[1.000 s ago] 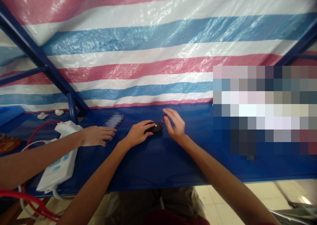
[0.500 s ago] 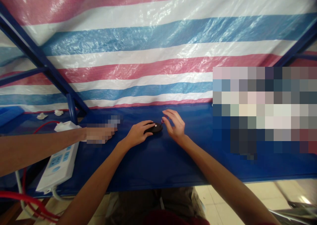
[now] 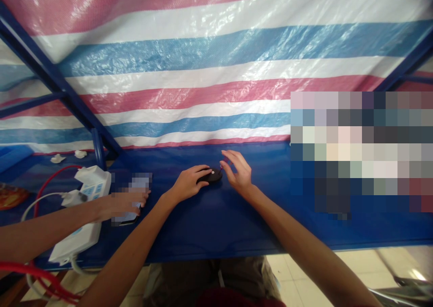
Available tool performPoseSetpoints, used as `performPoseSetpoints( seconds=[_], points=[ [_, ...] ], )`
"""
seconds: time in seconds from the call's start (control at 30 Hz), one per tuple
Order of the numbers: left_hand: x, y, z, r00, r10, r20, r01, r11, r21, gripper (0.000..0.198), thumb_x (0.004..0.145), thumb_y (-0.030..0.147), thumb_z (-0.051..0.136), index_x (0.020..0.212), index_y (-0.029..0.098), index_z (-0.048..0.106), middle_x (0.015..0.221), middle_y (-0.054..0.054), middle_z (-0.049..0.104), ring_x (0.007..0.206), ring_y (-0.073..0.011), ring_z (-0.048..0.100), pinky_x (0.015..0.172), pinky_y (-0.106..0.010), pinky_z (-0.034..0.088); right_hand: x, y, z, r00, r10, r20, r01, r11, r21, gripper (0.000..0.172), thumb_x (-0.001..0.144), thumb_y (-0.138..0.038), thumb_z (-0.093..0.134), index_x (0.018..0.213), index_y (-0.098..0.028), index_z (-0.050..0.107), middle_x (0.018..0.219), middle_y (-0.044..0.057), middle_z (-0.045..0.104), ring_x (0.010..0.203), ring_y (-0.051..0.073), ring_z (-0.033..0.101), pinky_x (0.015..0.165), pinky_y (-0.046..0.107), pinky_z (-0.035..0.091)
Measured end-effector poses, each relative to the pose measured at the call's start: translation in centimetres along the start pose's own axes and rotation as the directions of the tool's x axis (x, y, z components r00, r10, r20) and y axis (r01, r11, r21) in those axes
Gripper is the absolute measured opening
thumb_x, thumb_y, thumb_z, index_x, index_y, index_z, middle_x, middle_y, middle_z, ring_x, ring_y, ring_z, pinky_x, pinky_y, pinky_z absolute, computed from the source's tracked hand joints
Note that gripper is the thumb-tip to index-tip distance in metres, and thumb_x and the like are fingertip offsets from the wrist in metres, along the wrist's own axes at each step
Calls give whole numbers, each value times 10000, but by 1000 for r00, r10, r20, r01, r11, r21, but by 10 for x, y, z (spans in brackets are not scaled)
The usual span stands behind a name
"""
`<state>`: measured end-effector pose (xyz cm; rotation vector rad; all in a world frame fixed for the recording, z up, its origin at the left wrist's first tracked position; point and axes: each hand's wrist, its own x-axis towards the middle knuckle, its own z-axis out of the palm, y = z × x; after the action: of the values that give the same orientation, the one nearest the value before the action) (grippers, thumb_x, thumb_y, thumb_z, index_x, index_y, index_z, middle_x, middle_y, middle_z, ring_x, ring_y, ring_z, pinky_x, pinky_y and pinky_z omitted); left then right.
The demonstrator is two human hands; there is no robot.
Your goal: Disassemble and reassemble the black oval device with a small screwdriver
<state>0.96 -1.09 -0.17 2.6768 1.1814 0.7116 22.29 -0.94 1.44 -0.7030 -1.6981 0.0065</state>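
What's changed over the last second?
At left, the co-worker's hand and the partly blurred phone-like slab have moved: the slab left and toward the table's near edge, the hand now over it. Unchanged: own left hand on the black device, right hand at the slim purple tool. Any slight turn of the tool is too small to tell.

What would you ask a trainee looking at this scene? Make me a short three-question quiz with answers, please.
1. True or false: the left hand touches a dark, rounded object.

2. Fill in the colour: by the fingers of the right hand is a slim ____ item.

3. What crosses the white power strip in this view?
A. The left hand
B. Another person's arm
C. The right hand

Key: 1. True. 2. Purple. 3. B.
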Motion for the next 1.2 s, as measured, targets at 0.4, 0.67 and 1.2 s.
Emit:
performPoseSetpoints(
  seconds=[0.4, 0.67, 1.2],
  points=[
    [-1, -2, 1, 1000, 13, -14, -13, 1000, 6, 395, 846, 269, 642, 1236, 230, 602, 1295, -69, 588, 1150, -229, 586, 1009, -386, 471, -1, 0, -1, 998, 46, 36, -47, 999, 9, 352, 920, -189, 475, 1262, -209, 556, 1128, 109, 634, 986, 196, 626, 873, 356, 542],
    [-1, -1, 1, 1000, 18, -17, -18, 1000, 23, 390, 848, 274, 641, 1234, 228, 604, 1286, -75, 595, 1146, -232, 589, 1000, -387, 478, 0, -1, -1, 998, 59, 21, -59, 998, -1, 285, 914, -195, 499, 1184, -198, 590, 1082, 100, 661, 996, 199, 633, 901, 367, 533],
    [-2, -4, 4, 999, 26, -24, -25, 999, 27, 400, 850, 281, 639, 1245, 237, 596, 1293, -72, 590, 1155, -231, 585, 1010, -390, 473, 1, -2, 0, 999, 17, -42, -17, 1000, 3, 283, 874, -168, 565, 1153, -213, 594, 1032, 85, 653, 902, 180, 637, 828, 338, 549]
  ],
)
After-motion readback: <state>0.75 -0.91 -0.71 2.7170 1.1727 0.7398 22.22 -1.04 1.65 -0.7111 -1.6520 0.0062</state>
